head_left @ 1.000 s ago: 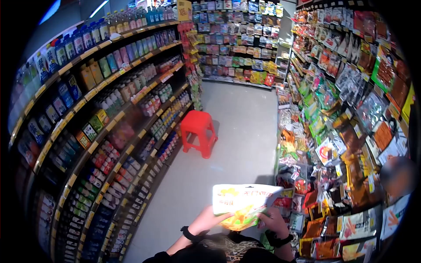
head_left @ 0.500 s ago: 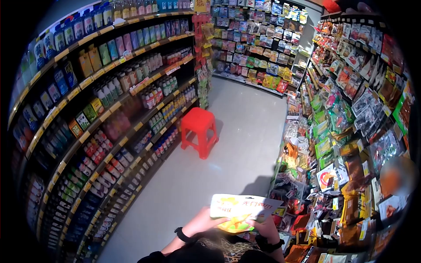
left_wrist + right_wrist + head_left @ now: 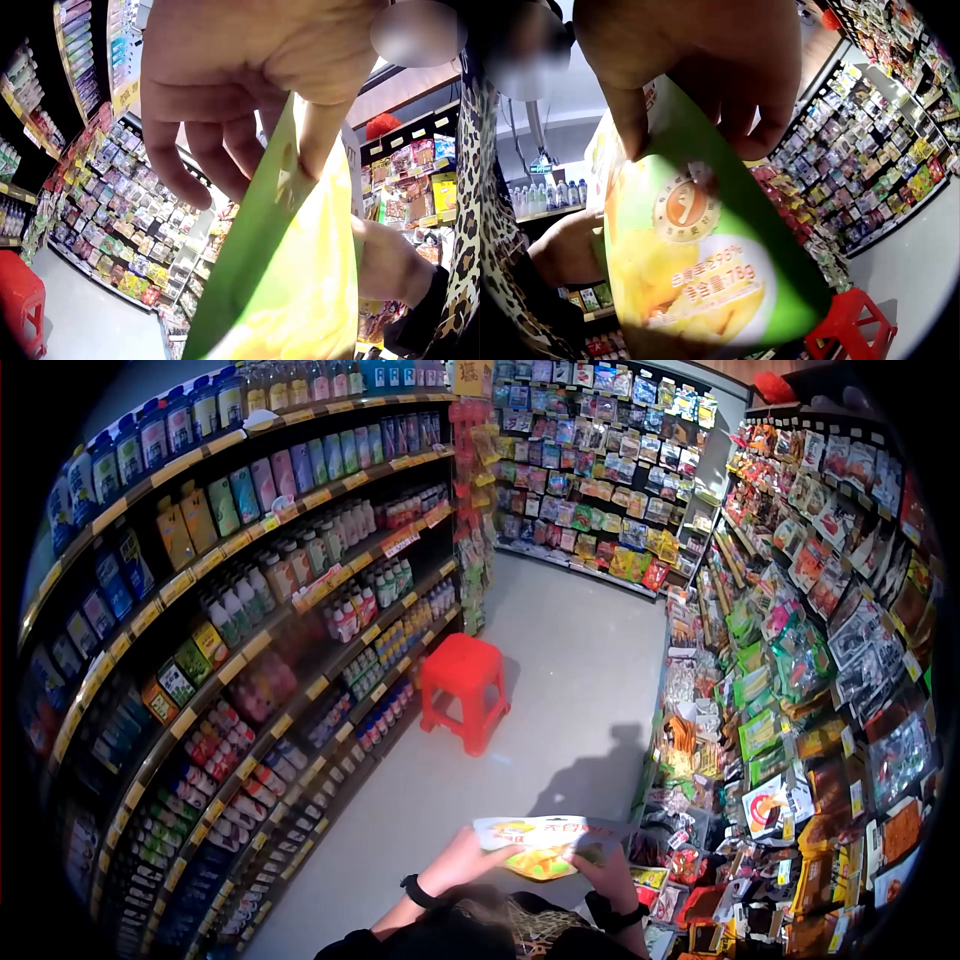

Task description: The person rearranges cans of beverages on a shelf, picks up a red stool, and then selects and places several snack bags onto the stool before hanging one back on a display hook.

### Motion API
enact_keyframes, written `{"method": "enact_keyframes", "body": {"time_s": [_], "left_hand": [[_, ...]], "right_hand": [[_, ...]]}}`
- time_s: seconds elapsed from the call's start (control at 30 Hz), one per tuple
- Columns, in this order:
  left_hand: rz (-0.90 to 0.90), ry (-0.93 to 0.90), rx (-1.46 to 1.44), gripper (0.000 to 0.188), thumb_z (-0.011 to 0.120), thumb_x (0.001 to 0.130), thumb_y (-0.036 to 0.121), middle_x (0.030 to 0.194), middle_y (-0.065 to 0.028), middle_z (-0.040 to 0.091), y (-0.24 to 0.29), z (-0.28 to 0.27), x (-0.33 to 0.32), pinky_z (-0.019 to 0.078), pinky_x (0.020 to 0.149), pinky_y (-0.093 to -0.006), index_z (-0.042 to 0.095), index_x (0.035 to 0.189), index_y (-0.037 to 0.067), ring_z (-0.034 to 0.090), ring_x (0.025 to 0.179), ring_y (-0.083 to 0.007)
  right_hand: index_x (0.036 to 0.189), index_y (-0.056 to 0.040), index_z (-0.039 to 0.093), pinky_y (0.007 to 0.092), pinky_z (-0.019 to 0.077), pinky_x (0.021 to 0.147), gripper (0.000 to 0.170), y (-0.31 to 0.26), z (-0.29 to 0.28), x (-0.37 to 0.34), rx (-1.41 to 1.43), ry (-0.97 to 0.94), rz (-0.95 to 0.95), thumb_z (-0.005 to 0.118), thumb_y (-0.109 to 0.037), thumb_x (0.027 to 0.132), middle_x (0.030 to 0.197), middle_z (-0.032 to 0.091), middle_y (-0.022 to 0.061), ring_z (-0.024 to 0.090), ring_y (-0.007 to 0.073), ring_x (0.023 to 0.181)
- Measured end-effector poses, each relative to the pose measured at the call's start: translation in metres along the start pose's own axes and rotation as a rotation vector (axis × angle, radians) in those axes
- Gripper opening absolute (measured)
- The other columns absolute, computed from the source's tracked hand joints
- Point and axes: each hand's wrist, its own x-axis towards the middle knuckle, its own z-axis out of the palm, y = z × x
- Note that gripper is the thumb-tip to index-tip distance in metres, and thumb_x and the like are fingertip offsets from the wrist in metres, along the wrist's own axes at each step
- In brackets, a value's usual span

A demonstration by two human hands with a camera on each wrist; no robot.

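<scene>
A white, yellow and green snack bag [image 3: 540, 852] is held in front of the body in the head view. My left hand [image 3: 472, 863] pinches its left side, thumb on the front. At the right side my right hand [image 3: 606, 875] pinches it the same way. In the left wrist view the left hand [image 3: 255, 82] has its thumb on the bag [image 3: 300, 277] and its other fingers behind. The right wrist view shows the right hand [image 3: 697, 67] gripping the bag's edge [image 3: 697, 247], with printed text and a round badge on the green and yellow face.
A red stool [image 3: 466, 685] stands on the aisle floor [image 3: 570, 660] beside the left shelves [image 3: 250, 645], which hold bottles and cartons. Packed snack bags [image 3: 780, 730] line the right side. Hanging packets [image 3: 590, 480] cover the rack at the far end.
Both hands and the bag sit slightly lower in the head view, and the bag's face looks more foreshortened. The camera view has turned, shifting the far rack right; a shadow shows more on the floor.
</scene>
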Motion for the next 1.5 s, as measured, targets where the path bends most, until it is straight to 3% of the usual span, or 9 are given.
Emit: {"method": "enact_keyframes", "body": {"time_s": [0.1, 0.2, 0.3, 0.5, 0.6, 0.87, 1.1, 1.33, 1.5], "left_hand": [[-0.025, 0.017, 0.028, 0.029, 0.063, 0.09, 0.023, 0.099, -0.0113, 0.066, -0.002, -0.046, 0.023, 0.0487, 0.077, -0.0325, 0.062, 0.104, -0.003, 0.063, 0.088, -0.0184], [-0.005, 0.016, 0.163, 0.031, 0.056, 0.094, 0.029, 0.091, -0.0125, 0.064, -0.014, -0.091, 0.039, 0.0478, 0.072, -0.0332, 0.065, 0.1, 0.0, 0.062, 0.081, -0.0228], [-0.003, 0.062, 0.233, 0.031, 0.056, 0.094, 0.029, 0.092, -0.0132, 0.064, -0.033, -0.127, 0.046, 0.0478, 0.073, -0.0329, 0.065, 0.1, 0.0, 0.062, 0.082, -0.0258], [-0.164, 0.144, 0.195, 0.035, 0.055, 0.094, 0.032, 0.091, -0.0196, 0.064, -0.067, -0.168, 0.06, 0.0491, 0.074, -0.0378, 0.066, 0.105, 0.001, 0.062, 0.08, -0.0348], [-0.114, 0.163, 0.196, 0.036, 0.055, 0.094, 0.033, 0.093, -0.0187, 0.065, -0.08, -0.184, 0.07, 0.0494, 0.072, -0.0379, 0.066, 0.101, -0.001, 0.062, 0.08, -0.0366], [-0.264, 0.235, 0.22, 0.03, 0.054, 0.095, 0.027, 0.089, -0.0174, 0.065, -0.091, -0.215, 0.129, 0.0489, 0.071, -0.0372, 0.066, 0.099, 0.0, 0.061, 0.081, -0.036], [-0.117, 0.369, 0.211, 0.022, 0.058, 0.091, 0.02, 0.088, -0.0159, 0.065, -0.081, -0.236, 0.23, 0.0489, 0.072, -0.0357, 0.068, 0.098, 0.002, 0.062, 0.081, -0.0327], [-0.098, 0.471, 0.253, 0.016, 0.066, 0.085, 0.015, 0.085, -0.0124, 0.066, -0.111, -0.234, 0.325, 0.0485, 0.069, -0.0325, 0.07, 0.094, 0.002, 0.063, 0.076, -0.0275], [-0.135, 0.481, 0.265, 0.014, 0.069, 0.082, 0.012, 0.084, -0.0104, 0.067, -0.125, -0.232, 0.369, 0.0484, 0.068, -0.0318, 0.071, 0.091, 0.002, 0.063, 0.075, -0.0252]], "right_hand": [[0.105, 0.0017, 0.057, 0.0309, 0.0484, 0.076, 0.034, -0.012, 0.02, 0.044, -0.033, -0.006, 0.086, 0.074, -0.011, 0.078, 0.094, 0.063, 0.0081, 0.06, 0.0173, 0.086], [0.102, 0.0023, 0.06, 0.0328, 0.048, 0.076, 0.029, -0.01, 0.046, 0.088, -0.1, -0.014, -0.129, 0.07, -0.015, 0.082, 0.091, 0.064, 0.0098, 0.062, 0.0206, 0.085], [0.101, 0.0002, 0.065, 0.0403, 0.0467, 0.084, 0.029, 0.008, 0.073, 0.127, -0.123, -0.139, -0.034, 0.068, -0.021, 0.081, 0.099, 0.064, 0.0176, 0.06, 0.0329, 0.095], [0.1, 0.0003, 0.066, 0.04, 0.0466, 0.083, 0.027, -0.004, 0.111, 0.184, -0.201, -0.155, -0.084, 0.065, -0.02, 0.083, 0.096, 0.064, 0.0184, 0.06, 0.0337, 0.094], [0.092, 0.0029, 0.065, 0.0392, 0.0447, 0.07, 0.021, -0.009, 0.124, 0.211, -0.026, -0.074, -0.175, 0.063, -0.016, 0.083, 0.081, 0.061, 0.0186, 0.057, 0.0341, 0.075], [0.096, 0.0028, 0.063, 0.0378, 0.0474, 0.076, 0.026, 0.019, 0.132, 0.315, -0.165, -0.176, -0.139, 0.066, -0.019, 0.083, 0.09, 0.064, 0.0187, 0.061, 0.0339, 0.086], [0.094, 0.0031, 0.063, 0.0371, 0.0478, 0.074, 0.018, -0.01, 0.095, 0.424, -0.041, -0.15, -0.084, 0.066, -0.011, 0.082, 0.089, 0.065, 0.0165, 0.063, 0.0305, 0.082], [0.089, -0.0013, 0.067, 0.0362, 0.0459, 0.068, 0.011, 0.025, 0.051, 0.508, -0.064, -0.1, -0.344, 0.066, -0.008, 0.081, 0.08, 0.063, 0.0134, 0.059, 0.0305, 0.074], [0.088, -0.0023, 0.067, 0.0357, 0.0447, 0.067, 0.011, 0.04, 0.037, 0.535, -0.064, -0.062, -0.21, 0.066, -0.009, 0.08, 0.079, 0.061, 0.0128, 0.058, 0.0286, 0.073]]}}
